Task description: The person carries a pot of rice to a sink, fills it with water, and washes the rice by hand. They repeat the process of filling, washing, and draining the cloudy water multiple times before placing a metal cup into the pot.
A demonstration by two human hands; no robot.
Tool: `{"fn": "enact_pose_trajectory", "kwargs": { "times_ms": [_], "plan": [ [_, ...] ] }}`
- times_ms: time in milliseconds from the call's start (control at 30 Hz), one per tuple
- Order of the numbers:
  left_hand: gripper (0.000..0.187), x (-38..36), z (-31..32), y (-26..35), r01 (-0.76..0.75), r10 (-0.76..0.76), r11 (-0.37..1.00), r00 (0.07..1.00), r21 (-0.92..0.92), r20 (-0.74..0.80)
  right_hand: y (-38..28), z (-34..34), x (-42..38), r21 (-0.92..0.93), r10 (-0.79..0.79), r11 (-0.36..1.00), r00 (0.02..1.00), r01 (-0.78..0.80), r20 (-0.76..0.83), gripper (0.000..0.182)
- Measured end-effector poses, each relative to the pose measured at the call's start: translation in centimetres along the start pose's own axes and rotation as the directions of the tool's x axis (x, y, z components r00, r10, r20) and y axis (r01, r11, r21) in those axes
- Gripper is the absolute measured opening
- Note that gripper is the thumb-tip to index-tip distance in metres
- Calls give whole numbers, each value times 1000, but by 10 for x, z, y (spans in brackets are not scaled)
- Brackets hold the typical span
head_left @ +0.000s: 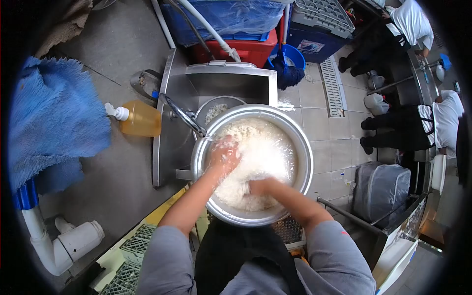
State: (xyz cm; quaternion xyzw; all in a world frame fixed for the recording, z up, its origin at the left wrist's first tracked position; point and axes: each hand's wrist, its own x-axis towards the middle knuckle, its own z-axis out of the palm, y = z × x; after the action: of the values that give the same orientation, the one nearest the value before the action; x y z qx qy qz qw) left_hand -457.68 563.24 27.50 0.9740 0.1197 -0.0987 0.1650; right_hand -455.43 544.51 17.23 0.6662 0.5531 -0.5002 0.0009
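A large round metal pot point(304, 167) holds cloudy water and pale, wet grains that look like rice point(246, 135). At the pot's left side, my left hand point(226, 155) is among the grains, with some stuck to its skin; its fingers are partly hidden and blurred. Lower down, my right hand point(256, 189) reaches into the grains from the right, its fingers sunk in them and smeared by motion. A curved metal faucet point(184, 115) stands over the pot's upper left rim.
Behind the pot is a metal sink point(231, 73) with a smaller bowl point(202, 109). A soap bottle point(142, 119) and blue towel point(64, 113) lie left. A blue bucket point(295, 55) with a mop stands beyond. Two people point(410, 24) work at the right.
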Motion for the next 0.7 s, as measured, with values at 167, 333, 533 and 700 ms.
{"fn": "enact_pose_trajectory", "kwargs": {
  "times_ms": [167, 333, 533, 700],
  "plan": [
    [103, -69, -28, 24, 500, -420, 789, 863, -357, 281, 35, -89, -19, -53, 399, 917, 912, -396, 96, 62],
    [85, -87, 39, 35, 593, -302, -523, 543, -612, 784, 13, -119, -30, 439, 688, 726, 549, -530, -475, 47],
    [70, -44, 16, 56, 243, -91, -845, 813, -477, 575, 25, -52, 2, 861, 649, 103, 623, 497, -437, 40],
    [61, -28, 55, 41, 222, -13, -905, 838, -362, 546, -88, -52, -63, 373, 266, 859, 319, 349, -910, 57]
  ]
}}
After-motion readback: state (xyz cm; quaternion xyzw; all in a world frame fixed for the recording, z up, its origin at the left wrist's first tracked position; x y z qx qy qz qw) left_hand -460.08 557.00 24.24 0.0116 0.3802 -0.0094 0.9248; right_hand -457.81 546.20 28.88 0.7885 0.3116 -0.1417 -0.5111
